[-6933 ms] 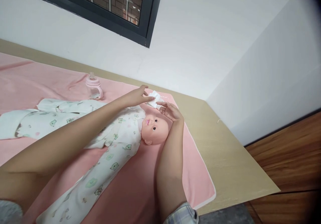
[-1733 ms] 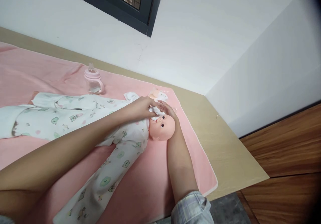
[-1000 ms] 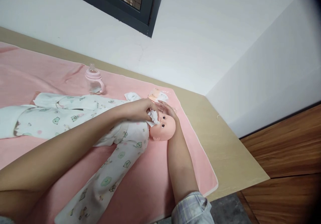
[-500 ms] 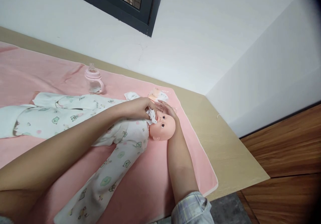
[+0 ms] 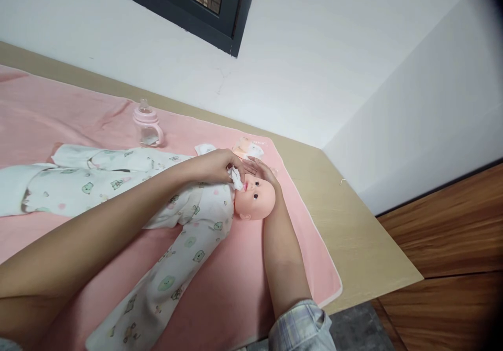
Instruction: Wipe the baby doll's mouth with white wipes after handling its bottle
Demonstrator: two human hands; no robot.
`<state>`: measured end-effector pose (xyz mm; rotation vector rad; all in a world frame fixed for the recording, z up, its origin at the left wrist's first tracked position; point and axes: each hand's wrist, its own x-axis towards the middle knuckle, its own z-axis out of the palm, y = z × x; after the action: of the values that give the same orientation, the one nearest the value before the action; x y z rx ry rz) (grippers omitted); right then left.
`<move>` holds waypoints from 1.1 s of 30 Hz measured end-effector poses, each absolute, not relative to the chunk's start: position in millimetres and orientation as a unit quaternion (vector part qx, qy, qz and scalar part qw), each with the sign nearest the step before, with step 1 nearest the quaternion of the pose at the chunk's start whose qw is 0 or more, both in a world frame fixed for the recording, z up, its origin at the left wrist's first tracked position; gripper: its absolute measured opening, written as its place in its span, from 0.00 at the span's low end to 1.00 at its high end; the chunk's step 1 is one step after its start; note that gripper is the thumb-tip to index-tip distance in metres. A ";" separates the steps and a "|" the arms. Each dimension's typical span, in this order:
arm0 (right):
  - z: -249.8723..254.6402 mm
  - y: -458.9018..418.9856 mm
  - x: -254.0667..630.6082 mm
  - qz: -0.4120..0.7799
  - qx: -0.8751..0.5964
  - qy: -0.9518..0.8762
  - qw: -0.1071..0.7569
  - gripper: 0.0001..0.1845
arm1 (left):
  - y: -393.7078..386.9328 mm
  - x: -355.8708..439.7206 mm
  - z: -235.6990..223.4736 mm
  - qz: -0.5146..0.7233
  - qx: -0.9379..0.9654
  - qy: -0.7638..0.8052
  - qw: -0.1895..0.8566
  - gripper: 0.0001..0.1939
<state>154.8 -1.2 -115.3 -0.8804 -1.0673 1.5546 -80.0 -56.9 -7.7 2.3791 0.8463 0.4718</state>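
A baby doll (image 5: 254,204) in white printed clothes (image 5: 196,204) lies on its back, its head toward the right. My left hand (image 5: 218,165) reaches over its chest and pinches a crumpled white tissue (image 5: 236,178) beside the mouth and chin. Against the far side of the head rests my right hand (image 5: 264,172), fingers stretched out and its wrist passing behind the crown. The doll's far cheek and part of its neck are hidden by my hands.
A pink blanket (image 5: 220,288) covers much of the wooden tabletop (image 5: 334,204). Beyond the doll stands a baby bottle (image 5: 148,125) with a pink collar and handle. A white and orange packet (image 5: 247,147) lies past my hands, near the white wall (image 5: 291,78).
My left hand has shifted slightly up and away from the mouth with the tissue, so more of the lips shows. My right hand and the doll stay in place.
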 end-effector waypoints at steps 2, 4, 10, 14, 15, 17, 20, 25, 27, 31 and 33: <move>-114.3 -2.0 154.5 0.644 -0.364 -0.441 0.508 0.16 | -57.6 -79.7 -7.7 0.183 0.884 0.321 0.285 0.17; -113.3 -2.9 154.5 0.643 -0.367 -0.441 0.508 0.15 | -59.0 -79.2 -7.5 0.187 0.880 0.333 0.281 0.16; -112.3 -5.4 154.8 0.647 -0.367 -0.437 0.505 0.15 | -62.9 -77.2 -7.5 0.203 0.875 0.345 0.272 0.16; -113.5 -5.2 155.2 0.649 -0.355 -0.437 0.512 0.16 | -65.5 -75.4 -7.5 0.223 0.874 0.332 0.275 0.15; -113.9 -4.5 155.4 0.651 -0.353 -0.434 0.513 0.17 | -66.0 -74.9 -7.7 0.229 0.873 0.331 0.276 0.14; -114.8 -2.8 156.2 0.656 -0.349 -0.429 0.513 0.18 | -66.6 -73.8 -8.3 0.236 0.871 0.330 0.278 0.13; -116.1 -0.4 157.2 0.661 -0.351 -0.427 0.507 0.19 | -65.6 -73.0 -10.1 0.239 0.872 0.326 0.277 0.13; -117.6 2.5 156.8 0.654 -0.359 -0.427 0.511 0.18 | -63.6 -74.1 -9.5 0.256 0.874 0.313 0.269 0.17; -117.7 2.9 156.4 0.654 -0.358 -0.427 0.511 0.18 | -64.4 -74.4 -7.3 0.263 0.871 0.310 0.276 0.19; -115.8 0.2 156.0 0.649 -0.357 -0.439 0.508 0.17 | -67.0 -73.0 -4.8 0.255 0.865 0.303 0.308 0.20; -113.9 -2.3 155.6 0.639 -0.365 -0.447 0.508 0.16 | -67.3 -71.7 -6.2 0.252 0.866 0.295 0.316 0.19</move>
<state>155.6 -2.3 -113.9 -0.8794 -1.0777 1.5395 -71.7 -67.3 -6.2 2.2795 0.7774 0.6628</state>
